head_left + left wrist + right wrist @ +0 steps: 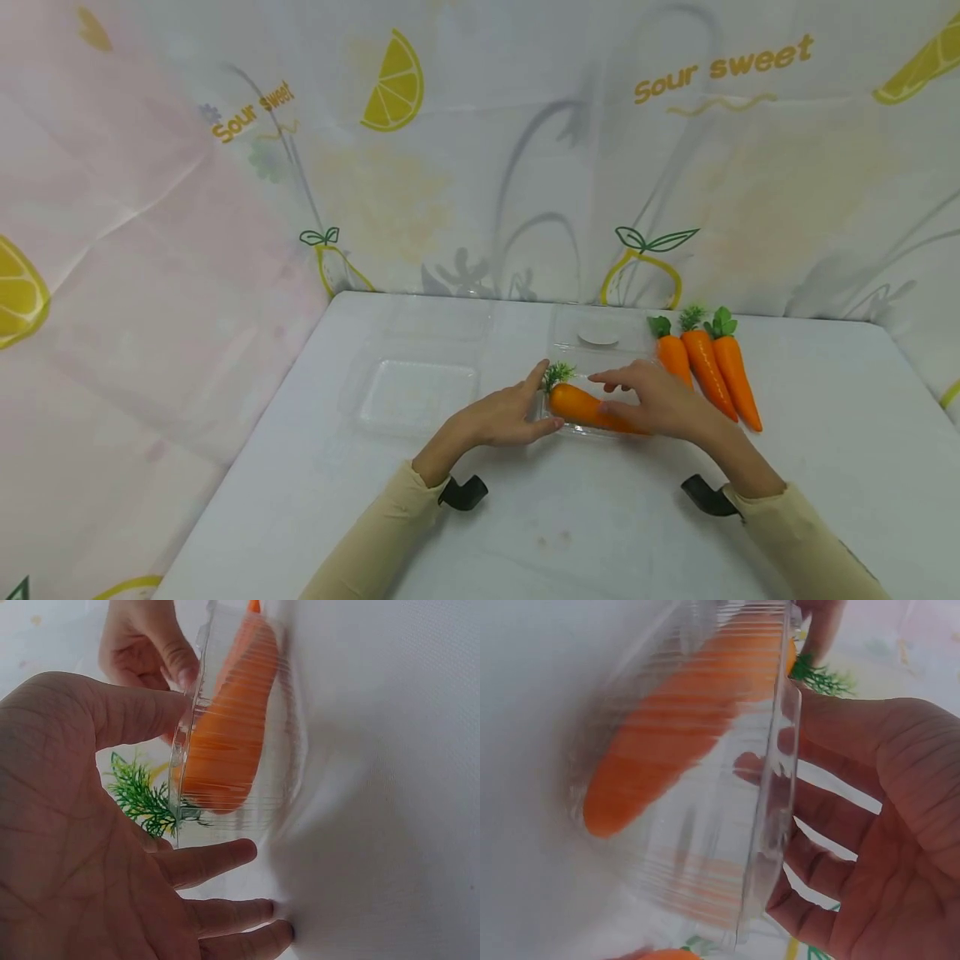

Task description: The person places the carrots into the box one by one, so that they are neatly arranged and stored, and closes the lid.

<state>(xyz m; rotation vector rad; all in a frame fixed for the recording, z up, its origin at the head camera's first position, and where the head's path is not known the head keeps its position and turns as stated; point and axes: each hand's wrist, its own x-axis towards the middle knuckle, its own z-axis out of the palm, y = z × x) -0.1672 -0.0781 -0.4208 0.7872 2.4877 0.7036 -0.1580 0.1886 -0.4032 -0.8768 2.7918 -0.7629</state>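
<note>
An orange toy carrot (577, 404) with feathery green leaves lies slantwise in a clear plastic box (751, 892), its leafy end to the left. My left hand (510, 414) is at the box's left side, fingers extended and spread; in the left wrist view its thumb meets the rim. Over the right part of the box is my right hand (660, 400), thumb close to the carrot and fingers loosely bent above the box. The right wrist view shows its fingers beyond the rim, not closed round the carrot. Whether the thumb touches the carrot I cannot tell.
Three more carrots (708, 375) lie side by side to the right of the box, partly behind the right hand. The box's lid (637, 329) is folded back toward the wall. Another clear box (420, 392) stands open at the left on the white table (570, 533).
</note>
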